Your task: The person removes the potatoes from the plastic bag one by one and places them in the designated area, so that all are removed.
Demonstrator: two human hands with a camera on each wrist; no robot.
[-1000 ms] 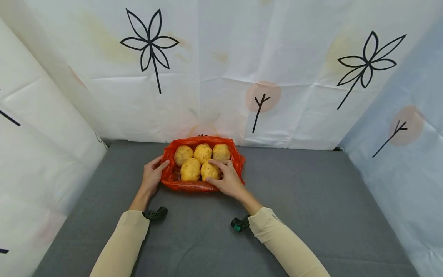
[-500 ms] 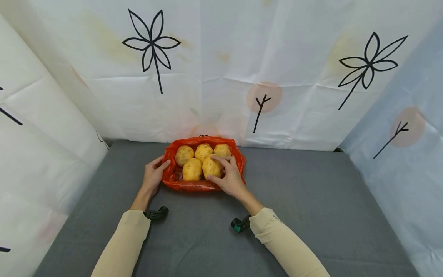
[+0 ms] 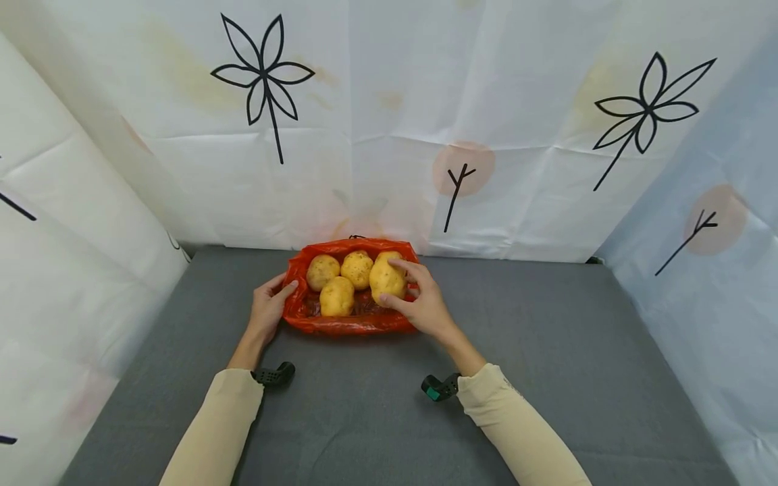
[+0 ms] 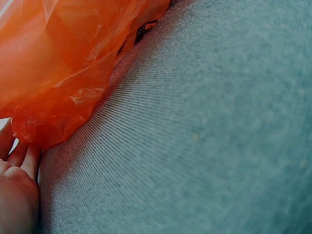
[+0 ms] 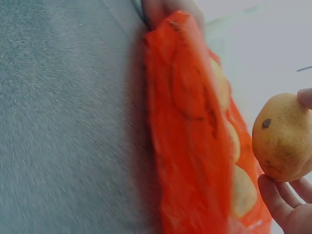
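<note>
A red plastic bag [image 3: 340, 327] lies on its side with its mouth spread wide, and several yellow potatoes sit inside it. My left hand [image 3: 267, 307] pinches the bag's left edge, thumb over the rim. In the left wrist view its fingers [image 4: 30, 161] lie against the orange-looking plastic. My right hand [image 3: 425, 300] holds one potato [image 3: 386, 280] between thumb and fingertips, raised over the bag's right side. The right wrist view shows a dark spot on this potato [image 5: 282, 139]. It overlaps the back right potato in the head view. Another potato [image 3: 337, 297] rests at front left.
A grey cloth [image 3: 535, 351] covers the table. White fabric walls [image 3: 389, 121] printed with plant drawings stand at the back and on both sides, close behind the bag. Each wrist wears a dark strap, such as the right one [image 3: 439, 388].
My right hand has lifted the front right potato and moved it up and to the right, baring the dark red bag bottom there. My left hand stays on the bag's edge.
</note>
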